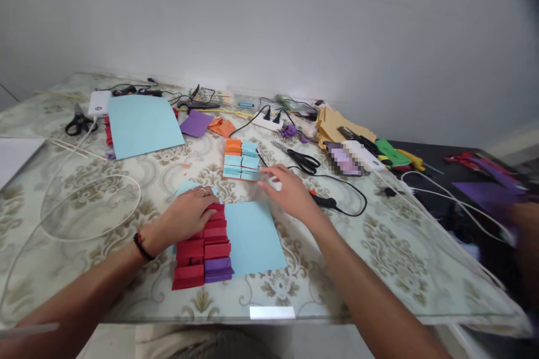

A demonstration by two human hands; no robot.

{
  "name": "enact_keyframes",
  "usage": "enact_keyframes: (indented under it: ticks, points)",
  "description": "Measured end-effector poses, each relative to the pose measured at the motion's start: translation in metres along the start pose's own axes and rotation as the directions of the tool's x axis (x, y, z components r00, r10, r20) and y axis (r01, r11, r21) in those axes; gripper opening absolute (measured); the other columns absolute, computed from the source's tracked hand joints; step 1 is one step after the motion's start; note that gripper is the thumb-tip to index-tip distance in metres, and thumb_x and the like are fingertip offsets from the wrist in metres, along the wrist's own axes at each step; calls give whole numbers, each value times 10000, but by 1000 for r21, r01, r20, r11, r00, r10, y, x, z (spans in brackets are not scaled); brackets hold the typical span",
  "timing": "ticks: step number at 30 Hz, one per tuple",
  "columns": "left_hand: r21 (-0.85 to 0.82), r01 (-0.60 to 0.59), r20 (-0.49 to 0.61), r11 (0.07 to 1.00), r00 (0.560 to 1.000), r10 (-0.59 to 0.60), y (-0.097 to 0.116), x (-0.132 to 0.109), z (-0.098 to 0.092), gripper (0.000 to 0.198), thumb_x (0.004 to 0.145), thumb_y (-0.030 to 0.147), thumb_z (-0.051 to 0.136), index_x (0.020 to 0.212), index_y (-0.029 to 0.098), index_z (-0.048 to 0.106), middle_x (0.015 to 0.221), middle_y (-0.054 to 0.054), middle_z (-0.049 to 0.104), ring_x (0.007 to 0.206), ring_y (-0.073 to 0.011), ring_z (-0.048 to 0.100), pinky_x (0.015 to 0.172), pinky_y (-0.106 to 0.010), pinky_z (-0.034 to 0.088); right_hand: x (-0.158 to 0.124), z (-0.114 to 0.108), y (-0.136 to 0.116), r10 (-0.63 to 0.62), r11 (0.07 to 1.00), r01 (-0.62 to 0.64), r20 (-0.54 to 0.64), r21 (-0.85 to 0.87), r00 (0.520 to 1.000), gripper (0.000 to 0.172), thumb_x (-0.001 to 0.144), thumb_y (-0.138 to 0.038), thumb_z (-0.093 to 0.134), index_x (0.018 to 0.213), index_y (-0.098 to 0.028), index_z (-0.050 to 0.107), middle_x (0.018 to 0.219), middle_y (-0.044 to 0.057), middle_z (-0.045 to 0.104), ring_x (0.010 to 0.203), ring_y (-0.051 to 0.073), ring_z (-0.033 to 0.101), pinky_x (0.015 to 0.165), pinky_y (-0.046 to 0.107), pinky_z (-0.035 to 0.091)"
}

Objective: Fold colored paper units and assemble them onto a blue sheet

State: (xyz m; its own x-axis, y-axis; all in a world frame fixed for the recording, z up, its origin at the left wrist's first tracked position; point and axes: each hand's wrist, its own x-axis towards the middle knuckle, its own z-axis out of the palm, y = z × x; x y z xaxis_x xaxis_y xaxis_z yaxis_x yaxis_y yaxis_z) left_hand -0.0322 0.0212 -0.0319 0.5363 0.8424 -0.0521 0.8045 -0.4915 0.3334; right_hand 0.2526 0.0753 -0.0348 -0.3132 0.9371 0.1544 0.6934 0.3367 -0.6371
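Note:
My left hand lies open over the upper end of red folded paper strips, pressing on them and on the light-blue sheet beneath. One purple folded piece sits at the strips' lower right. Just beyond the sheet, my right hand hovers with thumb and fingers apart, slightly blurred. Its fingertips are nearest to a block of orange and light-blue folded papers; I see nothing clearly held. Partly hidden behind the right wrist is a black-handled tool with a cord, probably a glue gun.
Black scissors lie behind my right hand, with a power strip farther back. Another light-blue sheet and second scissors are at left. A white cable loops across the cloth. A blurred person's arm appears far right.

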Motion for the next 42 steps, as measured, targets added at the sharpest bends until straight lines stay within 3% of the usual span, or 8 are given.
enact_keyframes:
  ticks: [7,11,19,24,29,32,36,42]
  points:
    - [29,-14,-25,999,1000,15,-4,0,3,244,981,115,456,1025,178,688,1126,-118,706,1066,-277,667,962,-423,540,68,3,5,-74,986,92,131,-137,989,838,875,-481,772,1581,-225,399,1691,193,290,1581,336,276,1259,504,290]
    - [26,-39,-33,999,999,40,-6,-1,4,239,953,87,483,1021,182,692,1113,-108,704,1075,-270,664,969,-406,536,95,6,2,-72,957,148,290,-249,954,1262,598,-455,978,1641,-210,310,1720,232,232,1596,438,197,1256,585,248]
    - [-10,-65,-39,998,997,64,-10,-2,7,238,955,102,493,1044,176,701,1108,-121,696,1068,-279,664,969,-416,539,98,15,-13,-125,877,278,373,-392,919,904,755,-300,805,1574,-192,440,1649,201,408,1452,433,472,1131,537,455]
    - [-33,-81,-43,996,996,80,-10,-2,6,252,961,108,493,1073,176,708,1119,-121,705,1091,-280,661,983,-417,532,87,21,-13,-149,859,250,249,-446,957,739,824,-182,665,1541,-206,491,1686,161,360,1303,428,604,1013,528,543]
    - [-38,-87,-49,995,995,85,-12,-2,6,239,958,113,497,1045,173,712,1103,-126,703,1063,-288,657,958,-423,532,85,1,-12,-139,894,154,64,-421,988,635,883,-109,566,1512,-185,524,1469,151,635,1207,357,676,1014,470,557]
    - [-45,-95,-34,994,995,93,-13,-2,5,250,954,106,501,1060,186,713,1114,-107,701,1065,-266,660,960,-391,532,54,-22,-20,-94,921,49,-100,-387,990,605,942,-138,485,1546,-120,456,1336,189,710,1127,354,717,989,490,574]
    - [-58,-86,-15,995,996,85,-13,-2,3,283,969,122,480,1118,180,714,1150,-117,699,1100,-274,662,991,-407,526,-32,-22,-29,-171,946,80,-274,-314,947,717,898,-104,525,1589,-258,415,1568,110,546,1385,341,580,1130,510,511]
    - [-71,-56,9,996,998,56,-10,0,-1,295,957,138,493,1142,190,717,1164,-117,703,1108,-288,665,995,-427,529,-137,21,-29,-209,904,256,169,-343,963,807,791,-25,572,1541,-317,515,1680,82,398,1567,350,338,1163,570,496]
